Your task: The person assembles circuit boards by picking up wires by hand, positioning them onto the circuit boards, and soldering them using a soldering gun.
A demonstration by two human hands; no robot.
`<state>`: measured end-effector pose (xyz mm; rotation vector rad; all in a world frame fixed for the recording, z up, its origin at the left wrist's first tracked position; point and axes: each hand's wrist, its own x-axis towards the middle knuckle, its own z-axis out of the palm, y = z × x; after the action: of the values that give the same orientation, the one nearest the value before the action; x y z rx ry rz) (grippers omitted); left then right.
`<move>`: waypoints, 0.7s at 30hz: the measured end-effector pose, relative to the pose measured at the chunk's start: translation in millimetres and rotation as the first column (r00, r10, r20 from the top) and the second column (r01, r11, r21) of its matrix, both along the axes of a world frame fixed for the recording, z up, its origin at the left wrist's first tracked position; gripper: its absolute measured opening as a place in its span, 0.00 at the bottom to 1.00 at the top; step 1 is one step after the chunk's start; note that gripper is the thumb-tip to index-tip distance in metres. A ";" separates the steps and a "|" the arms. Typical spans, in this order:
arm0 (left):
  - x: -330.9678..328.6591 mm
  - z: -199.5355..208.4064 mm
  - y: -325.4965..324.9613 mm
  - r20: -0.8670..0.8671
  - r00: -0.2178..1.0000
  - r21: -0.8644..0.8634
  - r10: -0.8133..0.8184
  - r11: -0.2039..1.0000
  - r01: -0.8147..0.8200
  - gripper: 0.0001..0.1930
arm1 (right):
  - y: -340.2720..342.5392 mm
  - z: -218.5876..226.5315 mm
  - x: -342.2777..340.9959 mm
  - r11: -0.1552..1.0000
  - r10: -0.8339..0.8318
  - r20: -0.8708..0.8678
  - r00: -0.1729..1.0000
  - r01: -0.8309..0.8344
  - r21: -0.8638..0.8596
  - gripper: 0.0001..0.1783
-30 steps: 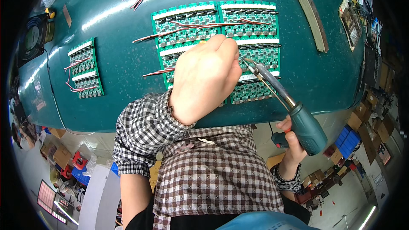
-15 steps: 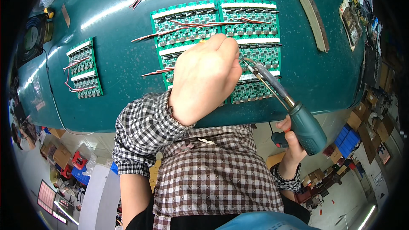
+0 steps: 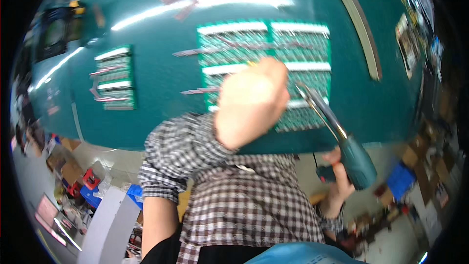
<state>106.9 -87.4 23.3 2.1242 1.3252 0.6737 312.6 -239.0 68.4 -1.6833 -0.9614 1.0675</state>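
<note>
The right hand (image 3: pixel 343 186) grips a green plastic pistol-shaped soldering gun (image 3: pixel 359 164), axis eleven-to-five, tip (image 3: pixel 302 89) at three o'clock from the curled left hand (image 3: pixel 251 102), its hold hidden.

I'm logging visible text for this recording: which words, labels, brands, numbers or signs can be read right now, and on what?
None can be read; the view is blurred.
Green soldering gun: no legible marking.
Large circuit boards: any print is too small and blurred.
Small circuit board: likewise.
Black fan: nothing legible on its centre.
Blue fabric at the lower edge: faint marks, unreadable.
</note>
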 end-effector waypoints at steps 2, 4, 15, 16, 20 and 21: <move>5.7 -2.7 -4.2 -0.032 0.999 -0.032 -0.012 0.999 0.011 0.05 | -6.6 0.1 -5.5 0.994 -0.107 0.030 0.994 0.107 0.002 0.14; 7.6 -5.9 -9.4 0.086 0.995 -0.066 -0.050 0.996 0.055 0.05 | -19.9 -9.1 2.3 0.988 -0.137 -0.051 0.989 0.140 0.059 0.15; 9.8 -6.8 -8.4 0.024 0.999 -0.112 -0.024 0.993 0.027 0.04 | -16.0 -10.3 6.8 0.983 -0.181 -0.179 0.967 0.184 0.002 0.23; 8.7 -7.6 -6.7 0.016 1.000 -0.079 -0.019 0.997 0.020 0.04 | -12.7 -8.5 4.2 0.983 -0.179 -0.182 0.967 0.181 -0.004 0.24; 6.6 -6.7 5.2 0.082 0.996 -0.037 -0.044 0.998 0.047 0.05 | -5.0 -4.0 -0.4 0.986 -0.149 -0.153 0.977 0.159 0.056 0.25; 7.3 -7.8 4.6 0.061 0.997 -0.034 -0.045 0.998 0.047 0.07 | -7.0 -3.8 0.0 0.985 -0.162 -0.138 0.977 0.168 0.037 0.25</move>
<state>114.2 -82.8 15.5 2.0828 1.2433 0.6850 312.7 -246.0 64.6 -1.5997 -0.7419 1.0242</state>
